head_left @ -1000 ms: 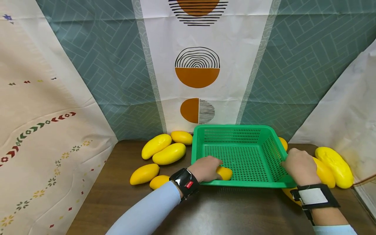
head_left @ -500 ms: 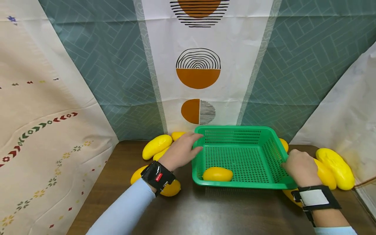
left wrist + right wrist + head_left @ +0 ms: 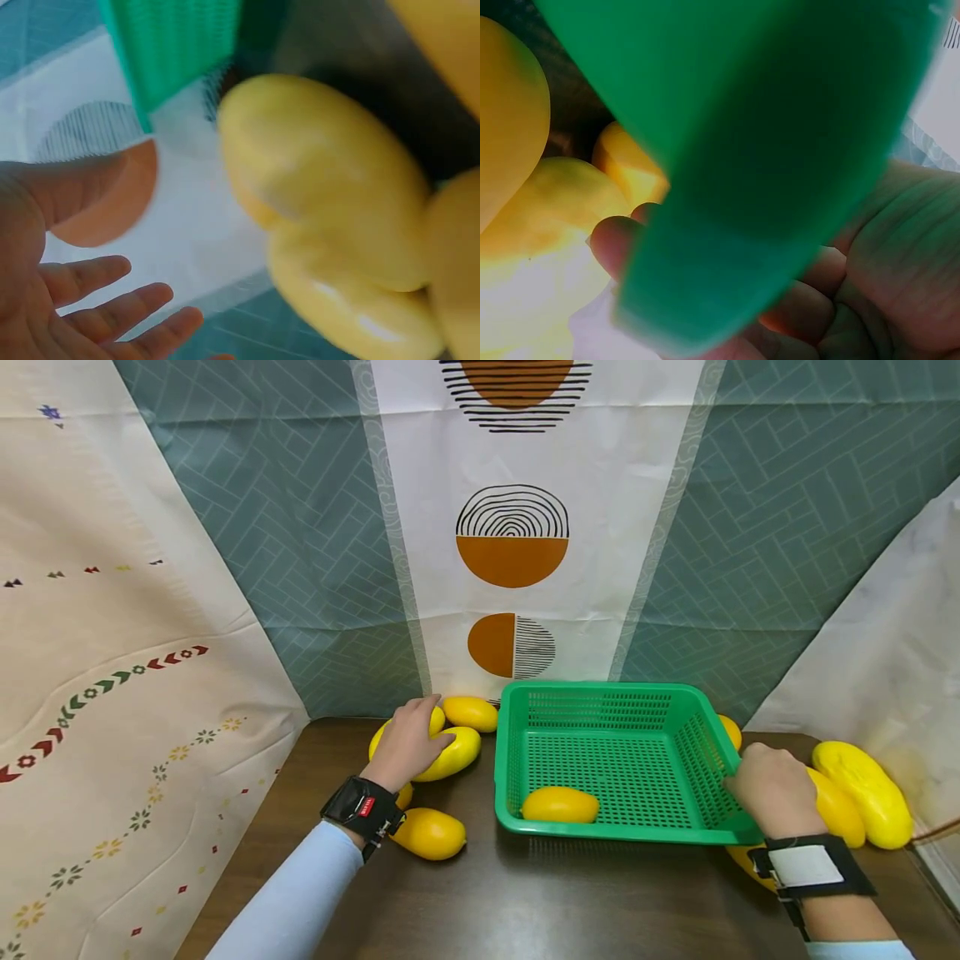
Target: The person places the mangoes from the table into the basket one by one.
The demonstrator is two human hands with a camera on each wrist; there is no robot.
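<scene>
The left forearm (image 3: 296, 889) is angled forward and inward; the left hand (image 3: 405, 745) is held with its back turned up, its thumb (image 3: 82, 184) spread well apart from the fingers (image 3: 116, 309) — these are extended and parted. The right forearm (image 3: 847, 917) is likewise angled inward, and the right hand (image 3: 774, 789) is kept back-up, its fingers curled in a grip — partly hidden.

Small red tag (image 3: 367, 807) on black left-wrist strap (image 3: 345, 802): pale lettering across it, slanted in head view, too small and blurred to make out. Nothing readable elsewhere, neither words, brands nor numbers.
</scene>
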